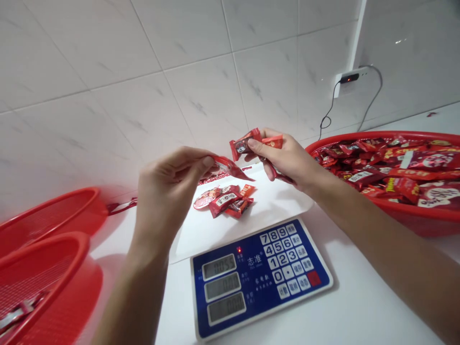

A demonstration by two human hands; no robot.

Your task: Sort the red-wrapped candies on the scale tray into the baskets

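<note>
Between the thumb and fingers of my left hand [179, 175] is a red candy packet [230, 167], held above the scale's white pan [276, 201]. My right hand [276, 153] is closed around several small wrapped candies [244, 143], one pinched under the thumb and others showing between the fingers. Below both hands, a little pile of red wrapped candies [226, 199] lies on the pan. The scale's blue keypad panel [262, 280] faces me, and its top display [219, 266] seems to read 0.055.
A red basket [427, 218] heaped with wrapped snacks stands at the right. Two more red baskets [72, 244] sit at the left, the nearer with a few packets inside. A power strip [352, 76] with cables hangs on the tiled wall behind.
</note>
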